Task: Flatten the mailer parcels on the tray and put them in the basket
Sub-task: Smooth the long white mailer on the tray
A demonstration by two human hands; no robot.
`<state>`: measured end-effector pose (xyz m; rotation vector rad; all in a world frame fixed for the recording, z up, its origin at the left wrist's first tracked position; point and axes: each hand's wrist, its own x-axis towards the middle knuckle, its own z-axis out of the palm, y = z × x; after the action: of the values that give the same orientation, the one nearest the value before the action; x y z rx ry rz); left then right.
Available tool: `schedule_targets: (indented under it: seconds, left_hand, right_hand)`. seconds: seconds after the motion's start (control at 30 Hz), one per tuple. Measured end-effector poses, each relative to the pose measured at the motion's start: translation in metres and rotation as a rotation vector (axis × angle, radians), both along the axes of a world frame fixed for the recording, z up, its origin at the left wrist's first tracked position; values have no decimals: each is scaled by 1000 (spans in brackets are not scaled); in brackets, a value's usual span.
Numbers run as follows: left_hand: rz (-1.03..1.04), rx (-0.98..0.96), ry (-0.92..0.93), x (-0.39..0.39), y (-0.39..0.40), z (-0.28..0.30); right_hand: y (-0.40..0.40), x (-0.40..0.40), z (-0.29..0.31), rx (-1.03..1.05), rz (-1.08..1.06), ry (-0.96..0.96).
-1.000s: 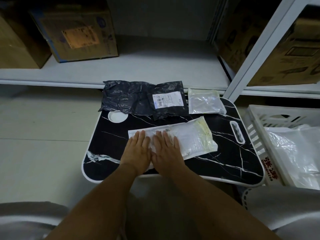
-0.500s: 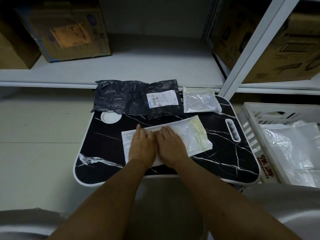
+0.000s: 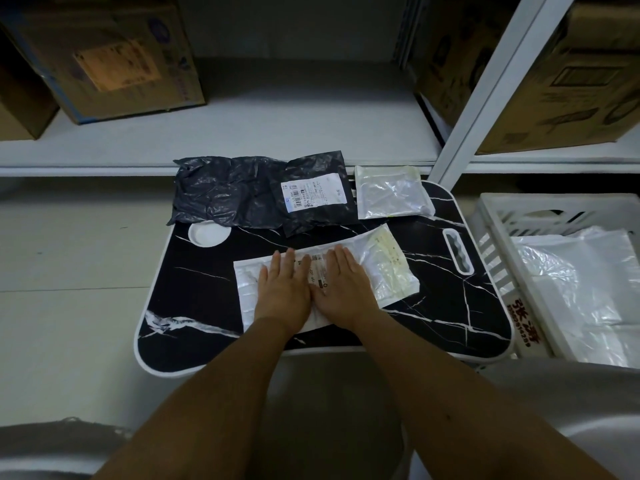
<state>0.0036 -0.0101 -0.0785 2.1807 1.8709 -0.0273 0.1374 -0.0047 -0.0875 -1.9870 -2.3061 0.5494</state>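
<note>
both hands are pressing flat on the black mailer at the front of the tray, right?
Not the black one. The head view shows both hands, left and right, pressing flat on the white mailer at the front of the tray.

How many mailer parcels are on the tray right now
3. A white mailer lies at the tray's middle under both flat hands, a black mailer sits at the far left edge, and a small clear one far right. None looks hidden.

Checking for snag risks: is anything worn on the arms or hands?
Nothing visible. Left hand and right hand are bare, with no gloves, rings or watch showing. Both forearms are bare to the frame's bottom edge; no sleeves in view.
</note>
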Motion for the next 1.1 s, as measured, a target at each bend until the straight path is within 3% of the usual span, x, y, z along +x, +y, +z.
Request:
schedule_targets:
  seconds: [0.17,0.27,0.37,0.53,0.7,0.83,0.9,1.0,1.1]
  left_hand:
    - [56,26,21,17,6,9]
    - [17,75,14,45,1,9]
    - [-103,3,36,54,-5,2]
    - [-175,-24,78,43,-2,4]
    - [-173,-4,91,44,-5,1]
    - [-204,-31,117,41,-3,-2]
    - [-240,-44,115,38,1,2]
    - [-288,-9,160,29,12,10]
    - [-274,5,187,38,10,15]
  right_hand:
    - [16,13,22,12,23,76]
    - [4,35,18,116,10,-108]
    - [-9,47,8,27,-19,-173]
    - [-5,49,7,9,-8,-70]
    - [-2,52,5,-60,-126,139]
    - [6,58,11,36,-221,286]
    - [11,66,17,115,-204,194]
    - [6,73,19,238,-85,-212]
    - [-8,78,12,70,-123,-232]
